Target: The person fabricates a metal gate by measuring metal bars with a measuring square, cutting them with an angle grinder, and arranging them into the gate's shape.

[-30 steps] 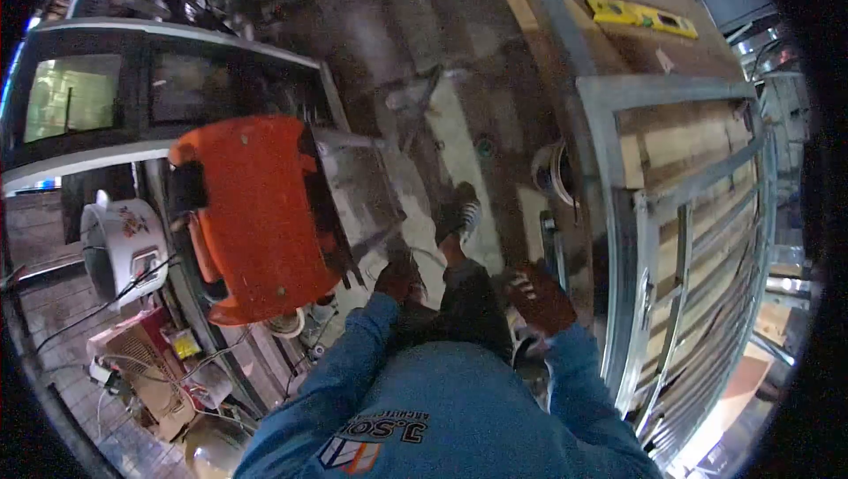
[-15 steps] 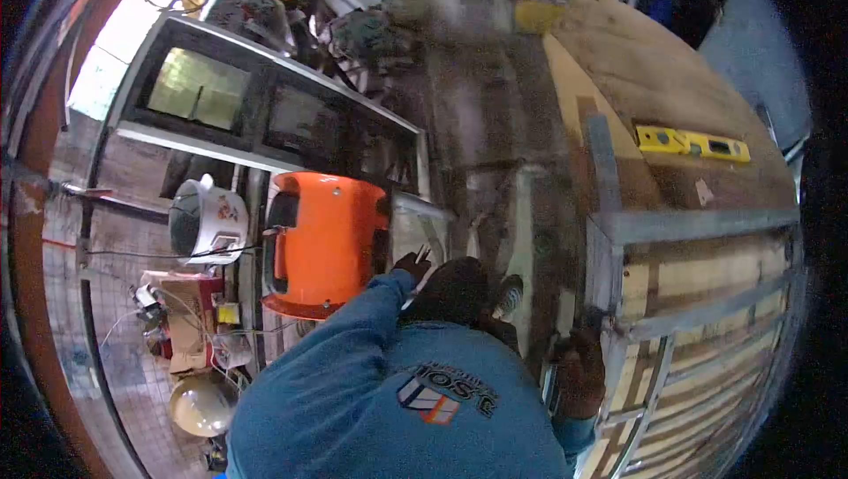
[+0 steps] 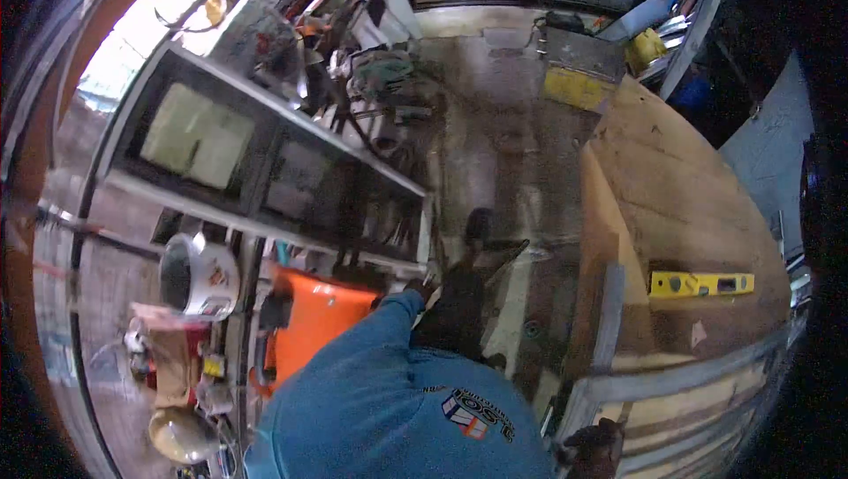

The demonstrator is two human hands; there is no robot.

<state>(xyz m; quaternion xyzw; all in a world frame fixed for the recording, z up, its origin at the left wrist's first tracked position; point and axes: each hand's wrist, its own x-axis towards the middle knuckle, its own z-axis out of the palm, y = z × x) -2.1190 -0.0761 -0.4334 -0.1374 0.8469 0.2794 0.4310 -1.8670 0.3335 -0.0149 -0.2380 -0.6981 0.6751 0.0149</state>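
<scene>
My left hand [image 3: 421, 288], in a dark glove at the end of a blue sleeve, hangs beside the top edge of an orange plastic stool [image 3: 309, 320]; whether it holds anything I cannot tell. At the bottom right my gloved right hand [image 3: 590, 444] lies against the near corner of a grey metal frame [image 3: 609, 311], its fingers unclear. That frame rests on a wooden worktable [image 3: 671, 205]. A yellow spirit level [image 3: 702, 283] lies on the table beyond the frame. My dark trouser leg and shoe [image 3: 477, 224] stand on the concrete floor between stool and table.
A long dark aluminium window frame [image 3: 265, 170] lies along the left. A white rice cooker [image 3: 194, 276] and boxes sit left of the stool. Tools and cables [image 3: 380, 72] pile up at the far left, with a yellow box [image 3: 574, 86] at the table's far end.
My view has swung up and forward, so the stool, frame and level slid down the picture. My right hand dropped toward the bottom edge. The left hand stays beside the stool.
</scene>
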